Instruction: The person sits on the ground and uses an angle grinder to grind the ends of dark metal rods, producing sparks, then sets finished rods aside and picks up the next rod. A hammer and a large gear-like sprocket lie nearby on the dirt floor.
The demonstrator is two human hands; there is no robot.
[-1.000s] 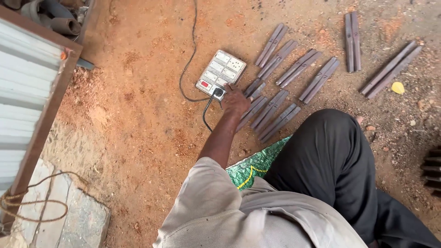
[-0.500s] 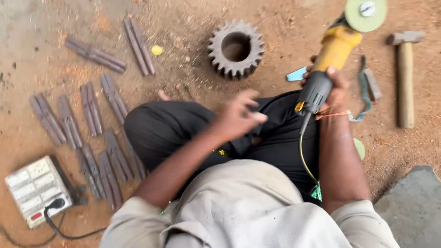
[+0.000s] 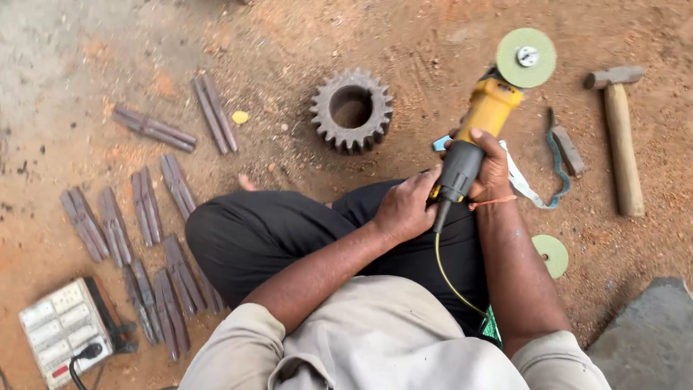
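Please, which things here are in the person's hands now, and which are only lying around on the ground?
In hand:
- angle grinder with green disc, held by right hand and left hand

Lying about:
- gear wheel
- hammer
- metal bars
- spare green disc
- power strip
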